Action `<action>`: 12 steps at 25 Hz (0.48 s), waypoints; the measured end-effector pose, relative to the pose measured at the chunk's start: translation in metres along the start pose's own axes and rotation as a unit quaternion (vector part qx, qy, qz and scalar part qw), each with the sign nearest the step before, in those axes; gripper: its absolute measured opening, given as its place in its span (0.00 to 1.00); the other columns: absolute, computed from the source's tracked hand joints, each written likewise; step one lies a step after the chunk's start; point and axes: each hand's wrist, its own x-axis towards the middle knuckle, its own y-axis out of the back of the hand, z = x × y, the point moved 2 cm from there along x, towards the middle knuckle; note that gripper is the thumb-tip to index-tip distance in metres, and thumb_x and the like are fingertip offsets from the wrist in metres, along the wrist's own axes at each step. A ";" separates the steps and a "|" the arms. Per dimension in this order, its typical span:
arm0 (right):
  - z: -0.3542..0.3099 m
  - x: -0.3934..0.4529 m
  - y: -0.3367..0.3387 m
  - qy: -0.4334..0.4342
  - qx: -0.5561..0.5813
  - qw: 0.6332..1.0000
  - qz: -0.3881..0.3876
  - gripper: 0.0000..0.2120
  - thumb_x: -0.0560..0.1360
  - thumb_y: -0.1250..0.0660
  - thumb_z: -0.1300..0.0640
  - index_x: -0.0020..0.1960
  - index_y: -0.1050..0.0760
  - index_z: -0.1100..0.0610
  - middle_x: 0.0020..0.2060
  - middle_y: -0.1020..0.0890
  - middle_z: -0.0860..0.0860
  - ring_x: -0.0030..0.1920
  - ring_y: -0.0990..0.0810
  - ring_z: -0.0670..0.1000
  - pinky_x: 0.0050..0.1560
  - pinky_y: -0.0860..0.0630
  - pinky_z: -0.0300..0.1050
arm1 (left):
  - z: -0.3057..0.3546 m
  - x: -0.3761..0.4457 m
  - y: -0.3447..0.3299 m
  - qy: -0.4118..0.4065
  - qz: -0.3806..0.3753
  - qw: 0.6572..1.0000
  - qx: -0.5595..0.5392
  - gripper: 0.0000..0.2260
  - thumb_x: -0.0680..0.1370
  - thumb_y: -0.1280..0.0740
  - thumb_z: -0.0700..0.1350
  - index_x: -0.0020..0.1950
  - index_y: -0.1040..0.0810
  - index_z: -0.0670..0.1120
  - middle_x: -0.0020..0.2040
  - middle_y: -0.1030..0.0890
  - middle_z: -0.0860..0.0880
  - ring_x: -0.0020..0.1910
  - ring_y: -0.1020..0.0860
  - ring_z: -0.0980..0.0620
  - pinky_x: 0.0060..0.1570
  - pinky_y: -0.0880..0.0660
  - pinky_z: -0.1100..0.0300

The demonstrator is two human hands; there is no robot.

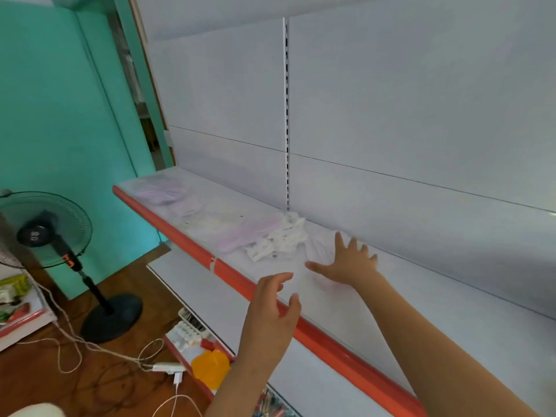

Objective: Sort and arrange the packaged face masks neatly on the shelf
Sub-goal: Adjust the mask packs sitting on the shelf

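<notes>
Shelf point(346, 305) white, orange-edged; masks point(270, 236) scattered; teal wall point(54, 100), fan point(45, 230).

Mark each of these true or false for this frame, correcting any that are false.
1. The right hand lies spread flat on the shelf. True; a clear packet may lie under it, but that is hard to tell.
2. The left hand grips a lilac mask packet. False: it is open and empty, over the shelf's orange front edge.
3. The patterned white packets lie between the lilac packets and the right hand. True.
4. The mask packets stand in neat upright rows. False: they lie flat in loose, overlapping heaps.
5. A standing fan is on the floor to the left of the shelf. True.
6. The fan sits on the shelf beside the packets. False: its base rests on the floor.
</notes>
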 end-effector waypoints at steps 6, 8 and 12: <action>-0.021 0.010 0.006 0.010 -0.026 0.998 0.063 0.19 0.76 0.34 0.55 0.65 0.32 0.55 0.54 0.20 0.54 0.55 0.20 0.57 0.43 0.30 0.44 | -0.018 0.082 0.004 0.016 -0.010 0.996 -0.083 0.11 0.82 0.35 0.43 0.61 0.22 0.57 0.59 0.21 0.62 0.58 0.22 0.63 0.55 0.25 0.70; -0.007 0.004 0.026 -0.027 0.124 0.986 0.104 0.16 0.75 0.33 0.57 0.62 0.26 0.53 0.52 0.18 0.54 0.52 0.19 0.57 0.44 0.30 0.43 | -0.020 0.097 0.003 0.047 -0.039 0.989 -0.134 0.11 0.82 0.35 0.42 0.60 0.21 0.56 0.57 0.19 0.61 0.57 0.20 0.61 0.55 0.24 0.68; 0.003 -0.019 0.060 -0.067 0.516 0.843 0.135 0.09 0.75 0.35 0.65 0.53 0.20 0.55 0.42 0.16 0.57 0.39 0.20 0.55 0.43 0.27 0.46 | -0.013 0.125 0.005 0.142 -0.111 0.937 -0.298 0.10 0.81 0.33 0.46 0.62 0.20 0.51 0.58 0.16 0.51 0.54 0.16 0.54 0.58 0.20 0.57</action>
